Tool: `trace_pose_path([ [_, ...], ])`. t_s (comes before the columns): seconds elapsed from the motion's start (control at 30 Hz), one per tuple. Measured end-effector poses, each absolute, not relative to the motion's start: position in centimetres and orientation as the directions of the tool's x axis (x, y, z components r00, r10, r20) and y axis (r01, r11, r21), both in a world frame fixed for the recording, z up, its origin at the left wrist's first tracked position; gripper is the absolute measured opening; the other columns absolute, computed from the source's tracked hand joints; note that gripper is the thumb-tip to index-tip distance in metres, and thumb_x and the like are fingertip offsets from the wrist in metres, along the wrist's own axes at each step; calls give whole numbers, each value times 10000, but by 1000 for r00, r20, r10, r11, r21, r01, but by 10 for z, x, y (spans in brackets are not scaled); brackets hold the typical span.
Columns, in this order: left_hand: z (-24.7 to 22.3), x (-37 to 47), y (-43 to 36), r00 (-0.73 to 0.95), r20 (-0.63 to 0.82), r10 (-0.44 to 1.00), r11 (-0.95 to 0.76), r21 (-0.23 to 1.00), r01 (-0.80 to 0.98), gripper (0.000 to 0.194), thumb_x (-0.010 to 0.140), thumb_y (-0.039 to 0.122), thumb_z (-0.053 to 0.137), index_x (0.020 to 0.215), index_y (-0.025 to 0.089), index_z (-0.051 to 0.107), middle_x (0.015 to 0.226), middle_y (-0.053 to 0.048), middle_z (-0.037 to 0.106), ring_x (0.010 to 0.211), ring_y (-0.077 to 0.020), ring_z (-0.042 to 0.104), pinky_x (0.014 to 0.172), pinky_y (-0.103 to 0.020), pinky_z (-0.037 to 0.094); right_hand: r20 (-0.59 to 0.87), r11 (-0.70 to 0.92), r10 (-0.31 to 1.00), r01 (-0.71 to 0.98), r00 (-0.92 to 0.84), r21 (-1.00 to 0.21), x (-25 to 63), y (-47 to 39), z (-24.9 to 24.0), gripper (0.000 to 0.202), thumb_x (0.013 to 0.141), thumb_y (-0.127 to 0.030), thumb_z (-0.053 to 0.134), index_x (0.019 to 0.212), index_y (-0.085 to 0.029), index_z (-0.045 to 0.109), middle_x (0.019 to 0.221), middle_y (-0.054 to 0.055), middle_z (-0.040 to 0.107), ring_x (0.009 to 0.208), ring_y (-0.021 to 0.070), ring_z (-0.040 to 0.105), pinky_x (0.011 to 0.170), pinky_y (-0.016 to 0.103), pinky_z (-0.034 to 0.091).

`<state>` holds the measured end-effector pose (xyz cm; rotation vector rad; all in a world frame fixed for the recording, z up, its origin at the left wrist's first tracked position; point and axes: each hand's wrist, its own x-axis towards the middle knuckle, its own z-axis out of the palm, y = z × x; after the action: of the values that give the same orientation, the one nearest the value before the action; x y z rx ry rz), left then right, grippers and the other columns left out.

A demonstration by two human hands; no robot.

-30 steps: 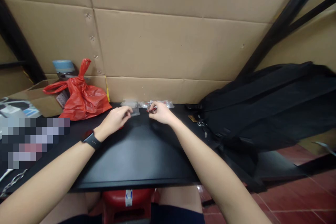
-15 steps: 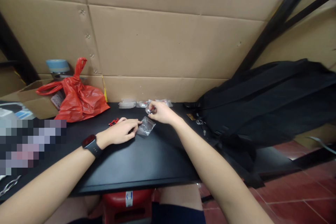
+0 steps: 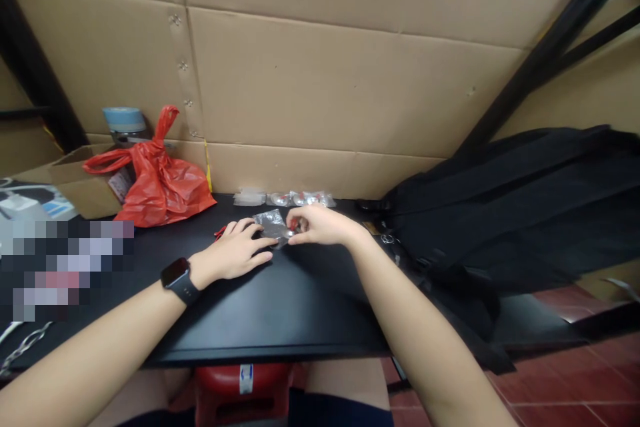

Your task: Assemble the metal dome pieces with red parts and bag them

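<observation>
- Cardboard wall, creased, upright behind everything; widest thing in view
- Black table in front of it; bare forearms reached over it from the near edge
- Black fabric bag at the right end; keys lay beside it
- Red plastic bag, handles up, on the left; open carton and blue-lidded container just by it
- Red stool, partly visible below the table's near edge
- Left hand, palm down, fingers spread and open; fingertips pressed at the clear bag, nothing gripped; dark watch on that wrist
- Right hand, thumb and fingers nearly closed in a pinch round a small red-and-silver piece; exact shape hidden by the fingers
- Filled clear packets in a row at the wall's foot, red bits inside; flat clear stack left of them
- Clear bag, flat on the table between the hands; the pinched piece was at its right side, whether inside I couldn't tell
- Red bits just beyond the left hand, partly covered
</observation>
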<state>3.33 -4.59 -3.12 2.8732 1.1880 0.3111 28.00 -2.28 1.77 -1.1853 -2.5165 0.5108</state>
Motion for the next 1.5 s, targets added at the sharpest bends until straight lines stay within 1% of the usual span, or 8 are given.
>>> trace_pose_path([
  [0.13,-30,33,-49,698,128,705,-709,104,697,451,978,562,380,1359,402,562,1446,-116,484,1349,-393,343,1036,-582,322,30,576,790,724,-613,-380,276,-28,17,201,670,-332,828,748,-211,688,716,0,679,630,161,594,589,262,409],
  [0.27,-30,33,-54,704,132,697,-717,115,688,390,988,466,400,1314,339,572,1436,-113,502,1347,-370,356,1043,-568,337,-20,566,790,740,-613,-363,272,-29,11,212,640,-340,851,724,-218,700,701,2,680,623,164,596,576,261,406],
  [0.57,-22,29,-58,717,83,692,-721,117,683,395,981,439,437,1358,414,552,1464,-66,491,1354,-366,352,1059,-589,331,58,599,792,756,-608,-263,263,-25,5,217,719,-337,806,825,-166,724,771,46,691,709,174,607,633,259,419],
  [0.9,-18,31,-59,691,51,721,-692,121,712,392,969,456,466,1342,405,578,1514,-60,457,1393,-399,312,1068,-625,303,62,617,760,689,-647,-382,265,-26,10,154,814,-280,701,891,-151,740,787,45,717,675,148,619,645,246,448],
  [1.0,-22,30,-56,694,60,718,-694,145,705,394,955,470,488,1336,431,579,1514,-44,463,1389,-406,314,1065,-634,297,84,678,708,641,-701,-360,263,-26,10,140,797,-251,726,903,-161,741,814,43,713,675,142,610,637,242,437],
  [1.13,-23,28,-54,699,42,714,-696,158,701,408,939,510,501,1333,441,586,1539,-55,432,1405,-432,283,1059,-670,271,111,672,728,673,-677,-308,261,-23,5,146,741,-210,790,871,-161,747,776,39,694,677,149,603,631,245,421],
  [1.37,-20,29,-55,714,20,700,-711,121,693,423,946,506,503,1358,434,568,1555,-55,409,1408,-413,296,1073,-635,288,62,636,725,633,-686,-441,261,-20,-2,192,760,-145,755,952,-156,762,847,55,731,698,147,663,627,227,462],
  [1.5,-17,28,-56,726,5,687,-721,127,681,421,939,479,523,1351,418,581,1564,-62,395,1412,-417,299,1082,-631,287,146,646,750,665,-646,-374,257,-15,-9,130,760,-140,773,884,-167,749,827,45,718,726,147,650,647,229,435],
])
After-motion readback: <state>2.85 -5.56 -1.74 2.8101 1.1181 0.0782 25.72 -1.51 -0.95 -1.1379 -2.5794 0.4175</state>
